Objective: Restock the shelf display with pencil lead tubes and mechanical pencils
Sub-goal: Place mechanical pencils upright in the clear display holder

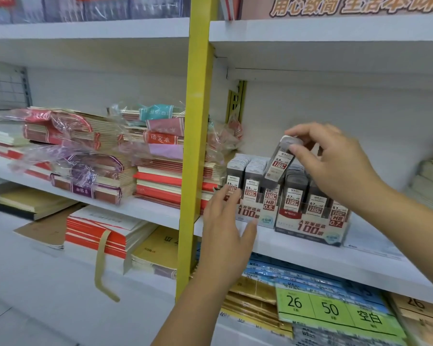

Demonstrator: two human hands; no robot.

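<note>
Pinched at its cap end between the thumb and fingers of our right hand (335,166), one lead tube (276,162) hangs above the 0.5 box (254,216). Our left hand (225,226) is spread wide and grips nothing; its fingertips rest against the front left of the 0.5 box, over the labels of the foremost tubes. Both display boxes sit on the white shelf (310,255), the 0.5 box touching the 0.7 box (310,228) on its right, each packed with rows of upright tubes. A yellow post (195,146) stands just left of the boxes, and wrapped notebook stacks (95,156) fill the bay beyond it. Green price cards (335,310) lie on the shelf below. We hold the tube tilted: its long axis runs from the cap at upper right down to the base at lower left, the printed 0.5 label facing us, the base just above the third column of the 0.5 box.
</note>
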